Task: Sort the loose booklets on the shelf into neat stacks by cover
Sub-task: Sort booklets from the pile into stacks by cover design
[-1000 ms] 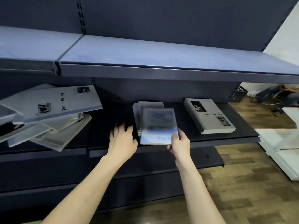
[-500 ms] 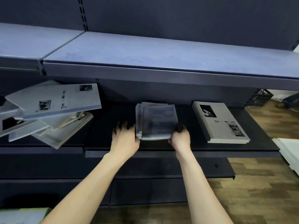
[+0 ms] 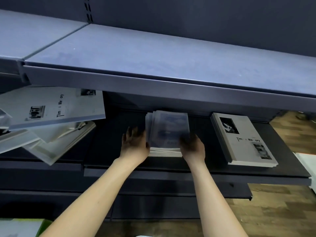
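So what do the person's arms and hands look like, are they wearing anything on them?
Nothing worn shows. Both forearms are bare from the bottom edge of the picture up to the wrists, with no sleeves, watch or bracelet. The left hand and right hand are bare too, without gloves; they sit in shadow, so rings cannot be ruled out.

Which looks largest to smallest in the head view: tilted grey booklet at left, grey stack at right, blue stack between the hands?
1. Tilted grey booklet.
2. Grey stack, though same cover, so nearness may explain it.
3. Blue stack.
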### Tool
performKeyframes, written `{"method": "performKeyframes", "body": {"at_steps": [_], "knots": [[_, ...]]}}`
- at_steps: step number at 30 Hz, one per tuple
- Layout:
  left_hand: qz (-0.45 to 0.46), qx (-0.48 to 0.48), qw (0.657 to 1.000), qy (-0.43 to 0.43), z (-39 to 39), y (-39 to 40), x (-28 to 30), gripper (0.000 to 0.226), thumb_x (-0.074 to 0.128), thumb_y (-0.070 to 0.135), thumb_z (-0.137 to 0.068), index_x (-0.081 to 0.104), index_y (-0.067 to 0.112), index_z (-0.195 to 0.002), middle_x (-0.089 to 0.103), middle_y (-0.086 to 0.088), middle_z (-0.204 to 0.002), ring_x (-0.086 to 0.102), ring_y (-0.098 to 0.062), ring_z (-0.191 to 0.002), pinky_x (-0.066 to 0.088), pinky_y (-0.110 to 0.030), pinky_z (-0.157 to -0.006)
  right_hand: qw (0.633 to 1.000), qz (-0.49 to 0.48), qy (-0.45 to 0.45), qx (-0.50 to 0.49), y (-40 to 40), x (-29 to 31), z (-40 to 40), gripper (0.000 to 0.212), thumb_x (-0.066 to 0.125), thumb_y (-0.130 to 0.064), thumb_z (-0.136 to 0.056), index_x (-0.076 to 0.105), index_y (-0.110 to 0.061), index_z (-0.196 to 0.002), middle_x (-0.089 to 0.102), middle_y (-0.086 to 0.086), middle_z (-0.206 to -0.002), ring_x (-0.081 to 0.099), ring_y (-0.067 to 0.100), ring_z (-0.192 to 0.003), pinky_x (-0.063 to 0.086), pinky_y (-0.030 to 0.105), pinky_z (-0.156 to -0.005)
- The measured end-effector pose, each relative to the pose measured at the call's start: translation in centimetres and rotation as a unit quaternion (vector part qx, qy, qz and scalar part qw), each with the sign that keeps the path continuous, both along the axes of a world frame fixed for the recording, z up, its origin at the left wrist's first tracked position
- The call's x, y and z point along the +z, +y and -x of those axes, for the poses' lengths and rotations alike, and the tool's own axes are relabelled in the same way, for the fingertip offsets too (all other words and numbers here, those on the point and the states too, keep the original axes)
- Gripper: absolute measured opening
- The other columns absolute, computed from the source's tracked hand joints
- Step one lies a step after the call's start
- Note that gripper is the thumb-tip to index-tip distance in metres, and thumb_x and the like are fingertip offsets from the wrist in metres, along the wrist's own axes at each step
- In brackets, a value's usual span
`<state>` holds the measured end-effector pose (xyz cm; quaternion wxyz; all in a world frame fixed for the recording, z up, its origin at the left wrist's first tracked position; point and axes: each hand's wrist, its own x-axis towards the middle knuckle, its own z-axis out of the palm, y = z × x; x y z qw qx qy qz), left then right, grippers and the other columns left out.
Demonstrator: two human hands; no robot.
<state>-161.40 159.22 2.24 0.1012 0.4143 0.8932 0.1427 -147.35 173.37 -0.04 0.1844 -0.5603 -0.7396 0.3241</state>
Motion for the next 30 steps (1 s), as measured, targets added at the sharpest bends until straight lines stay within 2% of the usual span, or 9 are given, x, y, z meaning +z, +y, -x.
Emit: {"method": "performKeyframes", "body": {"at_steps": [4,6,8,10,13,21,26,28,30], "knots": [[0.006,0.012,1.0,-0.014,0.2,0.5,0.6,0.053,0.041,0.031,-0.101,0.028,0.024,-0.151,0.016,-0.01,-0.16,0.007,-0.034,-0.149,0.012,-0.048,-0.121,0.995,-0.06,-0.078,0.024,0.5,-1.6,-0.2,0.071,0.047,-0.07,-0.086,0.056,-0.017,-0.132,0.059,0.011,-0.129,0.053,0.031,-0.122,0.046,0.04,-0.094],[0.004,0.016,1.0,-0.015,0.2,0.7,0.8,0.053,0.041,0.029,-0.101,0.027,0.023,-0.152,0.015,-0.01,-0.161,0.007,-0.034,-0.149,0.012,-0.048,-0.121,0.993,-0.052,-0.091,0.045,0.9,-2.3,0.1,0.075,0.048,-0.071,-0.084,0.055,-0.015,-0.133,0.055,0.012,-0.131,0.047,0.033,-0.125,0.041,0.039,-0.095],[0.002,0.017,1.0,-0.015,0.3,0.9,0.6,0.052,0.042,0.028,-0.1,0.029,0.022,-0.151,0.017,-0.01,-0.16,0.01,-0.034,-0.149,0.015,-0.049,-0.121,0.997,-0.028,-0.043,0.059,1.1,-2.3,0.5,0.066,0.055,-0.062,-0.087,0.051,-0.017,-0.134,0.056,0.008,-0.128,0.052,0.027,-0.116,0.043,0.031,-0.087],[-0.001,0.02,1.0,-0.012,0.3,1.3,0.6,0.05,0.043,0.028,-0.1,0.033,0.022,-0.148,0.022,-0.01,-0.158,0.014,-0.034,-0.148,0.018,-0.049,-0.12,0.996,0.019,0.057,0.068,0.8,-1.7,0.7,0.052,0.061,-0.043,-0.093,0.046,-0.019,-0.137,0.059,-0.002,-0.119,0.058,0.01,-0.097,0.043,0.012,-0.07],[-0.003,0.022,1.0,-0.005,0.4,1.6,0.5,0.05,0.044,0.031,-0.1,0.034,0.022,-0.148,0.023,-0.011,-0.158,0.013,-0.034,-0.148,0.018,-0.05,-0.12,0.99,0.03,0.114,0.076,0.6,-1.4,0.8,0.036,0.06,-0.024,-0.098,0.048,-0.02,-0.132,0.056,-0.012,-0.102,0.054,-0.004,-0.079,0.044,0.004,-0.057],[0.007,0.019,1.0,-0.011,0.5,1.9,0.1,0.052,0.044,0.031,-0.1,0.033,0.022,-0.15,0.019,-0.011,-0.16,0.011,-0.034,-0.149,0.016,-0.049,-0.121,0.986,0.02,0.129,0.101,0.9,-1.5,1.2,0.034,0.057,-0.023,-0.099,0.049,-0.024,-0.133,0.055,-0.016,-0.099,0.054,-0.008,-0.079,0.043,0.004,-0.058],[0.001,0.024,1.0,-0.009,0.4,2.2,0.3,0.05,0.044,0.03,-0.1,0.035,0.022,-0.148,0.021,-0.01,-0.159,0.013,-0.033,-0.148,0.017,-0.048,-0.121,0.986,0.027,0.126,0.107,0.9,-1.7,1.6,0.033,0.057,-0.024,-0.099,0.049,-0.026,-0.132,0.058,-0.013,-0.104,0.06,0.001,-0.089,0.042,0.006,-0.062],[0.001,0.022,1.0,-0.012,0.2,2.1,0.5,0.051,0.044,0.03,-0.1,0.033,0.022,-0.15,0.018,-0.011,-0.16,0.011,-0.034,-0.149,0.016,-0.048,-0.121,0.987,0.023,0.117,0.111,0.8,-1.9,1.8,0.033,0.056,-0.025,-0.1,0.048,-0.025,-0.132,0.06,-0.009,-0.114,0.061,0.004,-0.097,0.047,0.01,-0.07],[0.003,0.021,1.0,-0.016,0.2,2.0,0.7,0.051,0.042,0.029,-0.101,0.032,0.021,-0.151,0.016,-0.011,-0.161,0.009,-0.034,-0.149,0.014,-0.048,-0.122,0.989,-0.007,0.09,0.119,0.7,-2.2,2.0,0.04,0.054,-0.027,-0.1,0.045,-0.02,-0.138,0.053,0.002,-0.137,0.053,0.019,-0.128,0.053,0.03,-0.094]]}}
